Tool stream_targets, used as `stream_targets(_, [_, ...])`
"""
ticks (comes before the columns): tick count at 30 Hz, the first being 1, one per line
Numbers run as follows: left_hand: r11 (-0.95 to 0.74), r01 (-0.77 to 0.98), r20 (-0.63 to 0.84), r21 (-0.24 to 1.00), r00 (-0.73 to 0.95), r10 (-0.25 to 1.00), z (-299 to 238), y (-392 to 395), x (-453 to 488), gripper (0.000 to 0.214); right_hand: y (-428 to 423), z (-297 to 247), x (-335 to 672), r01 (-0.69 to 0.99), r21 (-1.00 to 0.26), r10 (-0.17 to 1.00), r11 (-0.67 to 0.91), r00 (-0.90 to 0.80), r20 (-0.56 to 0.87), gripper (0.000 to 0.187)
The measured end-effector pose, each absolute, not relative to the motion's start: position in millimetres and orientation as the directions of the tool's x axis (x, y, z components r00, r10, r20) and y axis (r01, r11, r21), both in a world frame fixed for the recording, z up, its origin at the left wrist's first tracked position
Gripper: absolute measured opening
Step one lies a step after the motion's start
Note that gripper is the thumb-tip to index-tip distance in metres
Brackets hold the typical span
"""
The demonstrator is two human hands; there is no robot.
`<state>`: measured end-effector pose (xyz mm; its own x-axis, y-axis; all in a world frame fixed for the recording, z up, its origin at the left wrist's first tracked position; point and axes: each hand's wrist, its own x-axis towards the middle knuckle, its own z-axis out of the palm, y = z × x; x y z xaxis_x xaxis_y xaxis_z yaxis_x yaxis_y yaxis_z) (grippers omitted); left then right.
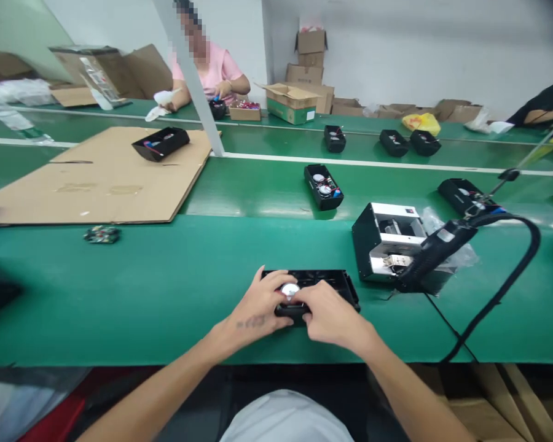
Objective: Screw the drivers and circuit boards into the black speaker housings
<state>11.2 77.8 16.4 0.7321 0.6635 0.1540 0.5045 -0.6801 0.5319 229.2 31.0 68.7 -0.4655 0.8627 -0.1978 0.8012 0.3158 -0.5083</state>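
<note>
A black plastic speaker housing (325, 279) lies lengthwise on the green table in front of me, its inside facing up. In its left half sits a small round silver speaker (290, 290). My left hand (258, 304) is closed around the housing's left end, thumb at the near wall and fingers beside the silver disc. From the right, my right hand (329, 313) reaches in with bent fingers, pressing at the speaker's edge. Its thumb is near the front wall. The fingers partly cover the disc and the housing's near side.
On the right stands a black and silver machine (389, 242), with a black corded tool (437, 248) hanging before it. A circuit board (102, 234) and flat cardboard (115, 184) lie left. Beyond are assembled housings (323, 186). A person in pink (216, 73) works across the table.
</note>
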Motion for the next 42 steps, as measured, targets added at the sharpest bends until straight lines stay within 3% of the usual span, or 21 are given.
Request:
stream_targets(4, [-0.437,0.464,-0.096,0.77,0.762,0.641,43.9,129.0,18.8,0.029,66.5,87.9,232.8,0.852,-0.428,0.864,0.302,-0.435,-0.254,0.031])
stream_targets(7, [-0.359,0.466,-0.185,0.809,0.781,0.596,49.9,154.3,22.9,0.037,84.6,88.5,234.9,0.835,-0.474,0.847,0.28,-0.447,-0.288,0.032])
stream_targets(12, [-0.356,0.468,-0.194,0.809,0.784,0.59,43.4,161.2,25.6,0.041,92.6,81.5,236.5,0.811,-0.505,0.834,0.294,-0.476,-0.278,0.026])
stream_targets(25, [-0.344,0.456,-0.197,0.821,0.791,0.579,44.1,160.3,23.9,0.041,93.1,73.3,239.8,0.831,-0.445,0.843,0.335,-0.475,-0.253,0.027])
stream_targets(34, [-0.338,0.464,-0.215,0.819,0.794,0.569,46.2,160.7,23.5,0.04,92.4,75.9,238.7,0.839,-0.441,0.85,0.318,-0.458,-0.26,0.036])
stream_targets(42, [-0.298,0.424,-0.203,0.855,0.803,0.56,43.1,158.7,23.9,0.038,93.3,68.3,236.1,0.843,-0.461,0.865,0.276,-0.427,-0.264,0.019])
